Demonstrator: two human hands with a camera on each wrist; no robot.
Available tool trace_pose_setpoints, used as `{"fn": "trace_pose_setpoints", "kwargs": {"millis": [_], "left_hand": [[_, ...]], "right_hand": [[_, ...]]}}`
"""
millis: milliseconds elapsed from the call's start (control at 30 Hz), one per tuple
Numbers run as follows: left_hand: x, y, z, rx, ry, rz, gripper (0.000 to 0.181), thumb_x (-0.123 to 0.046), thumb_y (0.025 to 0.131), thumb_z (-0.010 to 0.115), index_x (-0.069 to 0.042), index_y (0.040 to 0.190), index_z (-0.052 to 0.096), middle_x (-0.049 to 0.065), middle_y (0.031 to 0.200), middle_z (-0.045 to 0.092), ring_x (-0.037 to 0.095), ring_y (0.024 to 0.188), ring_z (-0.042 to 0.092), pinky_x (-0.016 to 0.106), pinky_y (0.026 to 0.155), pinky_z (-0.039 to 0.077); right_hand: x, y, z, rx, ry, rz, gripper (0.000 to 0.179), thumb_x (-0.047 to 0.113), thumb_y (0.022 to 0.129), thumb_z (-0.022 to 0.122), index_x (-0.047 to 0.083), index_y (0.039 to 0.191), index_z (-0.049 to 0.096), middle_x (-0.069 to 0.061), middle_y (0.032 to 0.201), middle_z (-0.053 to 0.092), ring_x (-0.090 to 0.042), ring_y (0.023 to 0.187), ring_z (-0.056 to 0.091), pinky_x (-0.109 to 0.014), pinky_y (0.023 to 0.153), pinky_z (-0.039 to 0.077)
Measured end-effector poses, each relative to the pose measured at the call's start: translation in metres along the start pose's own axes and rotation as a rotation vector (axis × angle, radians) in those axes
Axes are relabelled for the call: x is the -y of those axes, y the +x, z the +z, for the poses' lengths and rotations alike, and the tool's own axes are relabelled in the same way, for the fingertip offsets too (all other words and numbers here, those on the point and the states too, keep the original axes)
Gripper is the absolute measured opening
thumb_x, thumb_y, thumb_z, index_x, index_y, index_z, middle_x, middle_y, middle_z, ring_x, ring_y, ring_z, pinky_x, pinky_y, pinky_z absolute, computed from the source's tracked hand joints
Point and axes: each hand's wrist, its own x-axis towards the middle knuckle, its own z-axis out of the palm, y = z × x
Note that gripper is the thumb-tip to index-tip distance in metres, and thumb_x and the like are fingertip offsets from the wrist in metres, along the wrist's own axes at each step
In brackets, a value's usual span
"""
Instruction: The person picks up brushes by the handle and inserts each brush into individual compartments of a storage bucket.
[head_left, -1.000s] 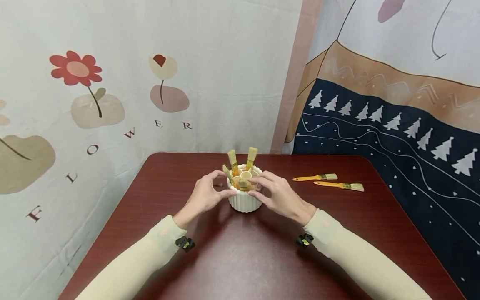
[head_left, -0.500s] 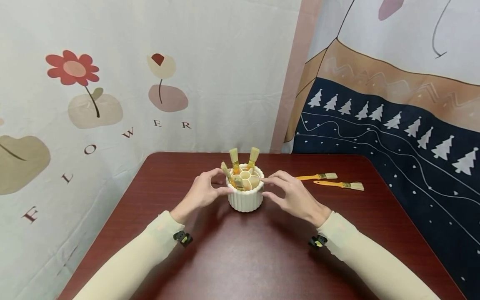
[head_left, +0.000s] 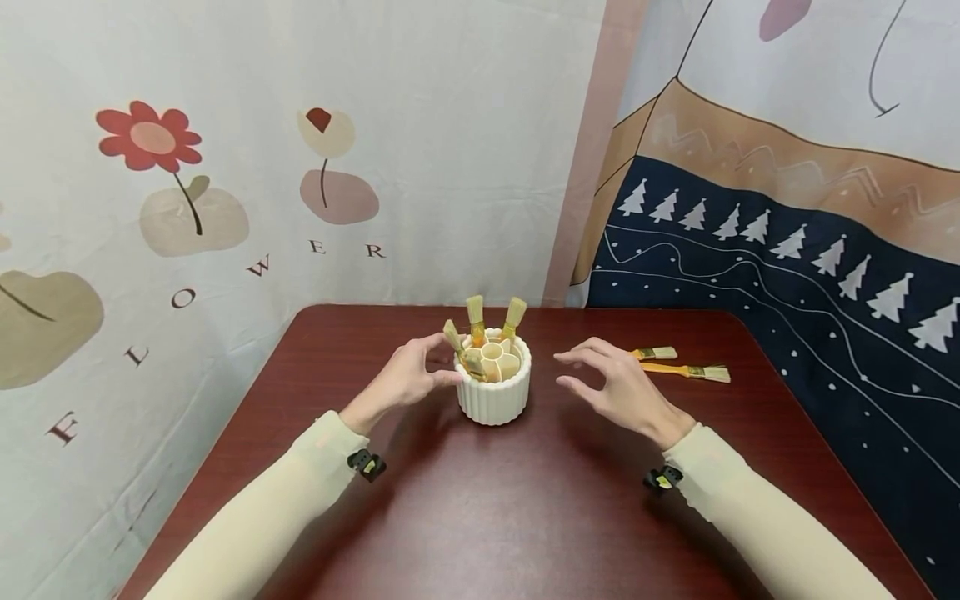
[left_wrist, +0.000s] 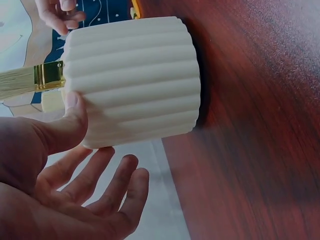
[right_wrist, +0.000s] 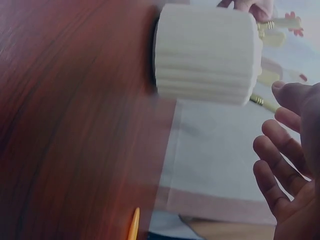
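Observation:
A cream, ribbed round pot (head_left: 492,403) with a petal-shaped divider (head_left: 492,352) stands upright on the dark red table. Several flat brushes stick out of its compartments, bristles up: one brush (head_left: 476,317) and another brush (head_left: 513,317) at the back, the others at the left and front left. My left hand (head_left: 411,375) holds the pot's left side near the rim; its thumb (left_wrist: 75,117) lies against the ribbed wall. To the right, my right hand (head_left: 624,387) hovers apart from the pot, fingers loosely bent and holding nothing.
Two more brushes with yellow handles lie on the table (head_left: 480,517) beyond my right hand: a farther brush (head_left: 656,353) and a nearer brush (head_left: 690,372), handles partly covered by the hand. Printed cloth (head_left: 465,167) hangs behind the table.
The right hand has left the pot and moved right. With the left hand at its side, the pot has turned a little: its back brushes shifted right, the front one left.

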Motion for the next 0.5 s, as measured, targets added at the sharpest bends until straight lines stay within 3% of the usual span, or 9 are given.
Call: {"fn": "trace_pose_setpoints", "kwargs": {"millis": [233, 367, 500], "left_hand": [[0.001, -0.003, 0.0, 0.024, 0.009, 0.001, 0.058, -0.021, 0.107, 0.088, -0.001, 0.155, 0.064, 0.028, 0.146, 0.078, 0.048, 0.142, 0.074, 0.068, 0.123, 0.056], [0.001, -0.01, 0.005, -0.021, 0.009, -0.025, 0.072, -0.027, 0.104, 0.092, 0.001, 0.161, 0.059, 0.027, 0.156, 0.074, 0.046, 0.147, 0.072, 0.065, 0.127, 0.055], [-0.003, -0.022, 0.016, -0.141, 0.0, -0.071, 0.078, -0.034, 0.096, 0.1, -0.003, 0.157, 0.063, 0.021, 0.154, 0.076, 0.039, 0.142, 0.076, 0.06, 0.121, 0.06]], "right_hand": [[-0.016, -0.009, -0.01, -0.018, -0.025, 0.036, 0.042, 0.013, 0.096, 0.098, 0.02, 0.135, 0.085, 0.0, 0.126, 0.083, -0.016, 0.108, 0.078, -0.016, 0.099, 0.062], [-0.025, -0.015, -0.015, -0.022, -0.052, 0.069, 0.042, 0.012, 0.096, 0.098, 0.02, 0.135, 0.085, 0.001, 0.126, 0.083, -0.018, 0.109, 0.077, -0.026, 0.098, 0.066], [-0.034, -0.022, -0.023, -0.016, -0.085, 0.108, 0.041, 0.015, 0.097, 0.098, 0.021, 0.136, 0.085, 0.0, 0.127, 0.083, -0.02, 0.111, 0.077, -0.038, 0.099, 0.065]]}}
